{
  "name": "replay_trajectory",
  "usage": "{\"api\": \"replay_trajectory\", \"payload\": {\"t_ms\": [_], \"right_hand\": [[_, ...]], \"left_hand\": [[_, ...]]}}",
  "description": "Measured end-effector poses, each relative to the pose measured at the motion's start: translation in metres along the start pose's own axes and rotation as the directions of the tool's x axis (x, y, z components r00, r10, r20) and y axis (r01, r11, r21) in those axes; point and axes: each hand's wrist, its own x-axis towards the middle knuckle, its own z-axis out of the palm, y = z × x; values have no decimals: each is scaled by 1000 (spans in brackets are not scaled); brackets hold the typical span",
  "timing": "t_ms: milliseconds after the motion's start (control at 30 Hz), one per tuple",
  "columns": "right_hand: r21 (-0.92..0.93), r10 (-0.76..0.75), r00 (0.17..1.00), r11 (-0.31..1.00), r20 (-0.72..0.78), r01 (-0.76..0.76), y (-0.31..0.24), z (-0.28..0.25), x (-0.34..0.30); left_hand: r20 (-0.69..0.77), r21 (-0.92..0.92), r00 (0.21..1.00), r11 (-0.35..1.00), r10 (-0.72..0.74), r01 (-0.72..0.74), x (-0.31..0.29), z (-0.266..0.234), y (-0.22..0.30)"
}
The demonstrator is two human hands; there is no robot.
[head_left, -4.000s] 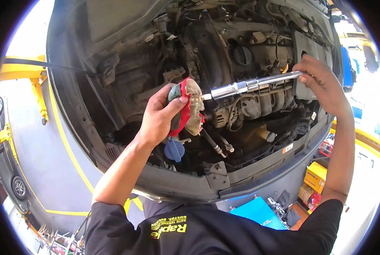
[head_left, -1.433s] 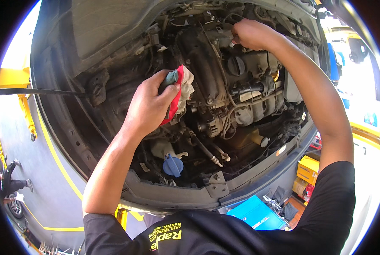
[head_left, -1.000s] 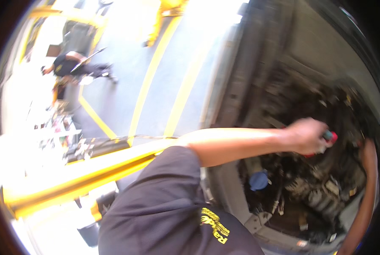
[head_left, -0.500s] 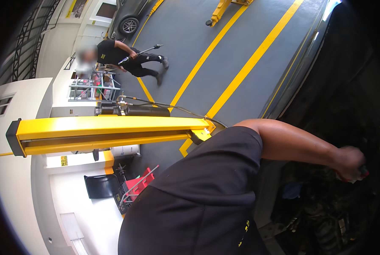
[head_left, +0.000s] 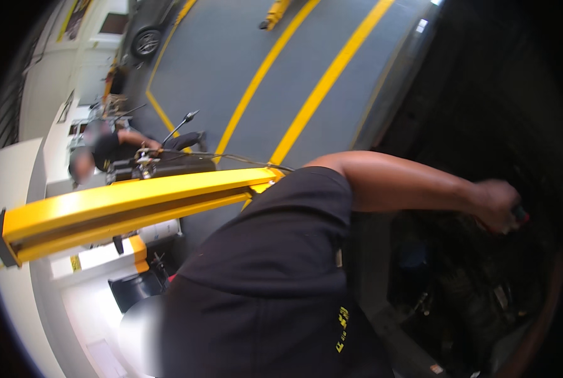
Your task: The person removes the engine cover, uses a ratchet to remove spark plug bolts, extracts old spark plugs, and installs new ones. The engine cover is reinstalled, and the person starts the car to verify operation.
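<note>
Closer to the yellow post [head_left: 136, 196] than half a second ago, a co-worker [head_left: 109, 150] now appears just beyond it. Well right of this post, the left hand [head_left: 497, 203] is closed around a red-and-green cloth [head_left: 522, 215]; the right hand is not visible, so its state I cannot tell. Better control, I judge, needs looking toward both hands. Cloth seems soft; post is smooth, glossy, straight-edged.

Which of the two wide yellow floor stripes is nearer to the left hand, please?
The right stripe in the picture is nearer to the left hand; the other wide stripe runs to its left, on the side toward the car wheel.
</note>
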Motion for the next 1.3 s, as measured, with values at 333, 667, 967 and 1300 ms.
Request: {"api": "replay_trajectory", "payload": {"t_ms": [333, 667, 967, 1300], "right_hand": [[-193, -231, 966, 959, -115, 206, -75, -25, -44], [525, 315, 903, 842, -293, -123, -91, -18, -189], [890, 571, 821, 368, 13, -270, -165, 118, -397], [724, 659, 608, 663, -442, -192, -189, 198, -440]], "left_hand": [[-34, 107, 925, 922, 378, -373, 9, 6, 0], [13, 681, 999, 731, 46, -42, 160, 66, 142], [628, 725, 732, 144, 265, -674, 211, 97, 144], [571, 813, 813, 59, 112, -579, 217, 101, 151]]}}
